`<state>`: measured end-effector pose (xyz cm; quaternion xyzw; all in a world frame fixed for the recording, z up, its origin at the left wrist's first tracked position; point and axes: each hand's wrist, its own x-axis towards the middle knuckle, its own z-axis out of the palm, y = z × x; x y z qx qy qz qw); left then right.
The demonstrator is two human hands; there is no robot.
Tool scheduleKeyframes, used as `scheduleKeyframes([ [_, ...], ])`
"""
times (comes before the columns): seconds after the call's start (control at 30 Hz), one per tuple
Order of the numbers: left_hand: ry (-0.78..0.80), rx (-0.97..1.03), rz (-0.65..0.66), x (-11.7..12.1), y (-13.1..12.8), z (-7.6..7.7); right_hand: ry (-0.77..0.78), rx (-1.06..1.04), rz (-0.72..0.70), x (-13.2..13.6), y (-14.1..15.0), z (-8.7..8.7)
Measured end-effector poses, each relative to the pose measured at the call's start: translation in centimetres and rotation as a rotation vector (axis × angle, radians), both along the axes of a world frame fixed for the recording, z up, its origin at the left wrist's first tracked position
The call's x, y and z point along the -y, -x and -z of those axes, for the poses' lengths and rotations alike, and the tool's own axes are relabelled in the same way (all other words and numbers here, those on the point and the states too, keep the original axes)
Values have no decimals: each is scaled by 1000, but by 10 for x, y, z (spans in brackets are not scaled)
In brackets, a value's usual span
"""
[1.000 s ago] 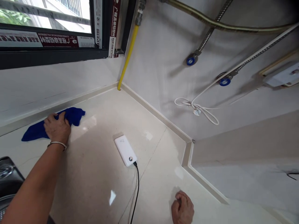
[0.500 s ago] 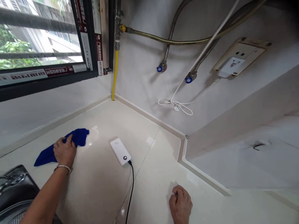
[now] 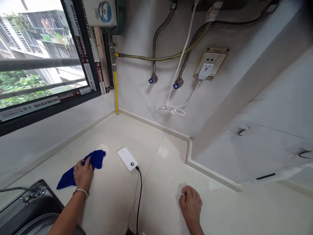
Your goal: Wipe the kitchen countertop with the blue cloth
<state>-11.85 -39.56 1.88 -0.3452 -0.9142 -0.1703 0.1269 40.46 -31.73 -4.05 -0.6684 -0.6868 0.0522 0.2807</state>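
My left hand [image 3: 83, 174] presses down on a blue cloth [image 3: 97, 159] spread on the pale, glossy countertop [image 3: 107, 202], its fingers bent into the fabric. A bracelet circles that wrist. Right of the cloth lies a white power bank [image 3: 126, 157] with a round dark mark; a black cable [image 3: 141, 186] runs from it toward the bottom edge. My right hand [image 3: 191, 204] rests on the countertop farther right, fingers curled in, with nothing visible in it.
A dark sink [image 3: 46, 205] with a metal fitting occupies the lower left. Behind the counter, a yellow pipe [image 3: 115, 91], hoses with blue-handled valves [image 3: 152, 80], a looped white cord [image 3: 168, 107] and a plugged-in socket [image 3: 211, 63] line the wall. Hooks [image 3: 242, 130] sit at the right.
The view has tilted up, showing more of the wall. My left hand and the blue cloth appear closer to the power bank and slightly farther from the window wall. My right hand stays curled on the counter.
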Motion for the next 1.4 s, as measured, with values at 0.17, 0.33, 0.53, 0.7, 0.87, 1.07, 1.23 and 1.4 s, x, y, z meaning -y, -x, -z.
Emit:
scheduleKeyframes([
  [0.17,14,-15,35,15,-18,2,-9,-10,-12,2,-2,4],
  [0.33,30,-23,66,29,-36,4,11,-62,-47,3,-2,0],
  [0.53,21,-27,88,46,-58,6,-39,-99,-70,3,-7,4],
  [0.7,22,-47,97,59,-81,10,-45,-113,-77,1,-7,6],
  [0.87,33,-35,126,67,-98,15,-29,-102,-76,3,-6,1],
  [1.07,10,-15,165,78,-120,20,-48,-74,-86,2,-9,3],
  [1.23,-32,8,200,92,-149,19,-53,-49,-96,3,-9,1],
  [1.4,-34,34,246,116,-180,23,-9,-50,-77,5,-9,1],
])
